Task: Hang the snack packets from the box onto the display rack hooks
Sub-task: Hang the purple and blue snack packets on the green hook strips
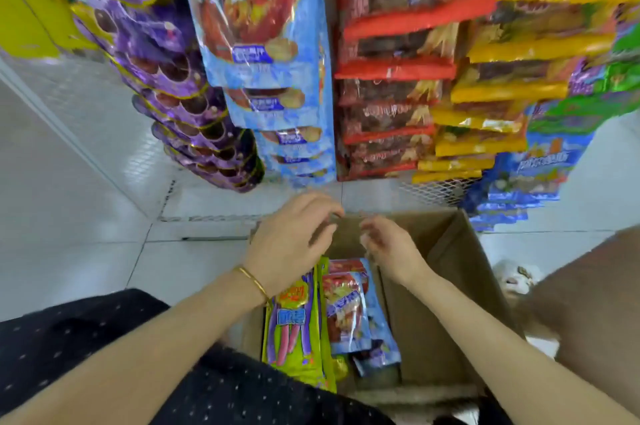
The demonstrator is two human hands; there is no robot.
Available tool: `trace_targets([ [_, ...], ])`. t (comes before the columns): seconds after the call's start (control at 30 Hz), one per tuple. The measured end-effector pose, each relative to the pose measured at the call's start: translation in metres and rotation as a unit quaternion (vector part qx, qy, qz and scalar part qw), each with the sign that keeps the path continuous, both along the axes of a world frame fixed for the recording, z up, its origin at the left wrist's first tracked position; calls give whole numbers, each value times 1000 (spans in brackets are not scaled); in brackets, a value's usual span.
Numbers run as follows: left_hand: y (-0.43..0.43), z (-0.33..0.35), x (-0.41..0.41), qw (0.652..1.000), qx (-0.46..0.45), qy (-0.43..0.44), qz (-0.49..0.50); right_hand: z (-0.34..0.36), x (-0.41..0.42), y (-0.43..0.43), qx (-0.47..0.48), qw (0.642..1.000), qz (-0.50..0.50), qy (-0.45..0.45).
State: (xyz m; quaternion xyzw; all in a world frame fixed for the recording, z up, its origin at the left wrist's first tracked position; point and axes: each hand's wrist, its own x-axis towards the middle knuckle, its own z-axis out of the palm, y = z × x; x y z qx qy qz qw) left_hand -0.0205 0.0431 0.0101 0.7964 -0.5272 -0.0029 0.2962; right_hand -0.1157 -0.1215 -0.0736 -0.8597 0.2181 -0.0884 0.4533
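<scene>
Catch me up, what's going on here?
A person is restocking a snack rack from an open cardboard box on the floor. The left grip and right grip, both bare hands, hover close together above the box's far edge with fingers curled. Blur hides whether they pinch anything. Green packets and blue packets stand in the box's left side. The rack ahead is already crowded with hanging packets.
</scene>
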Motion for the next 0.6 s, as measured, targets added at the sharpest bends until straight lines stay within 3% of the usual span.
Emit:
trace_targets([
  [0.13, -4, -14, 9, 997, 26, 54, 44, -76, -6, 0, 92, 978, -12, 186],
  [0.27, -2, -21, 14, 993, 48, 84, 67, -121, -11, 3, 144, 944, -27, 295],
  [0.43, 1, -35, 15, 986, 98, 116, 72, -159, -19, 15, 275, 909, -62, 307],
  [0.6, 3, -44, 18, 981, 110, 134, 85, -161, -3, 20, 310, 893, -112, 307],
])
